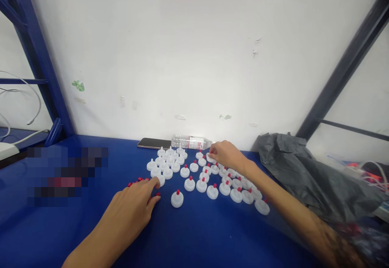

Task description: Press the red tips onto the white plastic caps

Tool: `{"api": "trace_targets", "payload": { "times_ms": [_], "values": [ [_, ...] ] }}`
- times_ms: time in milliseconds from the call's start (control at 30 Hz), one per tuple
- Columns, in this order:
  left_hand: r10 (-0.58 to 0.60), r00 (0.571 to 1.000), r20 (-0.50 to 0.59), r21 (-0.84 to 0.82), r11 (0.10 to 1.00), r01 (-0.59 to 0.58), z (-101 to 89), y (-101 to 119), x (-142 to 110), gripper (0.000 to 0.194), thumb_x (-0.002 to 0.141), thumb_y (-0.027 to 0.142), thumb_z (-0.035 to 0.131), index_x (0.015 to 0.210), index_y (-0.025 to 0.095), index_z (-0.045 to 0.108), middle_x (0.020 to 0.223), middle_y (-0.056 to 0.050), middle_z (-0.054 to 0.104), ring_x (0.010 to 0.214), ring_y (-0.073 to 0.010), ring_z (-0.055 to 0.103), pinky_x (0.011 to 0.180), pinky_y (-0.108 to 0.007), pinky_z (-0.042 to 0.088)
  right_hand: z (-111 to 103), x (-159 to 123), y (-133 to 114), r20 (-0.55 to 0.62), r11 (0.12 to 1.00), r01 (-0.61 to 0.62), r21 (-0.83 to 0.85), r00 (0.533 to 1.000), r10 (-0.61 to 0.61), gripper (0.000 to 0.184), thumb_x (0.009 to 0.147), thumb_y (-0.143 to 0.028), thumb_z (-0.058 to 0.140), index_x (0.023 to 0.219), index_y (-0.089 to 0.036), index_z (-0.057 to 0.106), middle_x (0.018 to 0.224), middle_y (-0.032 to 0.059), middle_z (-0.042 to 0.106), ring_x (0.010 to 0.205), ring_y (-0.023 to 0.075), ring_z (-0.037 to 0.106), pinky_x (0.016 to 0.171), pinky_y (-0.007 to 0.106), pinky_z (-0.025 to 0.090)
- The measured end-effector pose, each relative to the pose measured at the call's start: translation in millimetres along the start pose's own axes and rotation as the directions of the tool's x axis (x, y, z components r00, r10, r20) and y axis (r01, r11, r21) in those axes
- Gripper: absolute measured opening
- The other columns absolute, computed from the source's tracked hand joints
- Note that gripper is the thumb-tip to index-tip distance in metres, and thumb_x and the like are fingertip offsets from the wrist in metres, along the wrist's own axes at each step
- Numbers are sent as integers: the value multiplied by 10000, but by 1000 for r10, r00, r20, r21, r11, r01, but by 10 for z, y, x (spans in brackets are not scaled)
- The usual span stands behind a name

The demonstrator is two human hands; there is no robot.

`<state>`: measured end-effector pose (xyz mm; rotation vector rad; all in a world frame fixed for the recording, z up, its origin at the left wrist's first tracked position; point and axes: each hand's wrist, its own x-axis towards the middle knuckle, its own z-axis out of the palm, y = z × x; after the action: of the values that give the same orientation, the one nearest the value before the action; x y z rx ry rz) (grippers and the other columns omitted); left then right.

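Note:
Several white round caps, many topped with a small red plug, stand in rows on the blue table. My left hand lies palm down near the front left of the rows, fingers curled toward a few loose red plugs; a fingertip touches one at its right. My right hand reaches to the far end of the rows, its fingers pinched on a white cap with a red plug.
A clear plastic water bottle lies against the white wall beside a dark phone. A crumpled grey plastic bag fills the right side. Blue shelf posts stand at both sides, with white cables at the left.

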<state>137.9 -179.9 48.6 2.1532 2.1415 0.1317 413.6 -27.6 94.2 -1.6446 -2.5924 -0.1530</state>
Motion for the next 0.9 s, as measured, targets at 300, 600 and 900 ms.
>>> {"api": "trace_targets", "payload": {
  "times_ms": [300,600,900],
  "values": [
    [98,995,0,-16,995,-98,66,-36,13,183,988,233,430,930,263,602,919,-30,702,815,-265,677,653,-352,383,49,-23,-49,27,999,25,21,999,-26,272,1000,-392,645,1179,-187,657,1182,67,685,978,204,686,853,411,596],
    [51,997,-56,-63,996,-55,-34,-22,-27,179,997,278,415,919,261,575,905,-17,707,829,-261,687,694,-367,422,0,-37,-62,-109,993,107,41,989,-102,228,1025,-376,596,994,-175,698,920,28,725,831,180,688,824,384,564],
    [2,982,-188,-130,991,-26,-274,-329,-35,310,964,420,407,979,309,697,991,-20,754,909,-262,695,744,-366,439,-36,-228,-531,-300,878,460,129,863,-408,242,1076,-349,491,1139,-221,685,1158,52,733,1133,217,625,1041,397,433]
  ]
}}
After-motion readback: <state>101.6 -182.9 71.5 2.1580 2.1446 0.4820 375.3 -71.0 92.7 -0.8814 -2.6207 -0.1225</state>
